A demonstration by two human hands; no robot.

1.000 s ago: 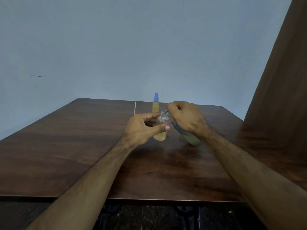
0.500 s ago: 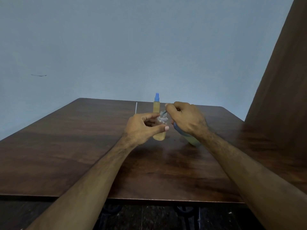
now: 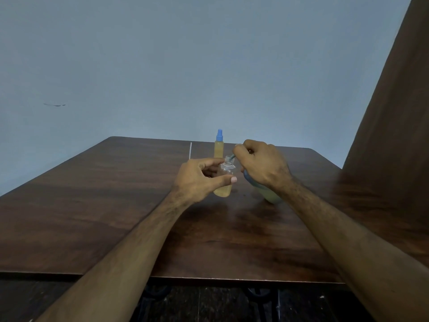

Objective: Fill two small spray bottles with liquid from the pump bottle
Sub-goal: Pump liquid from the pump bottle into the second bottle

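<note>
At frame centre, an uncapped small spray bottle (image 3: 224,180), about a third full as before, is gripped by the left hand (image 3: 197,180) while the pump bottle (image 3: 267,194) stays clenched in the right hand (image 3: 262,166), its nozzle (image 3: 231,157) kept at the mouth, so filling seems ongoing; a capped full bottle (image 3: 219,145) stands behind.

Both my forearms are bare from the bottom edge of the view up to the wrists; no sleeve shows on either. My left forearm (image 3: 130,249) carries fine dark hair along its upper side, thicker near the wrist. My right forearm (image 3: 343,238) has the same sparse dark hair. My left hand (image 3: 197,180) wears no ring, watch or glove, and its thumbnail (image 3: 234,180) is short, pale and unpainted. My right hand (image 3: 262,166) is likewise bare, its knuckles plain and unmarked.
</note>
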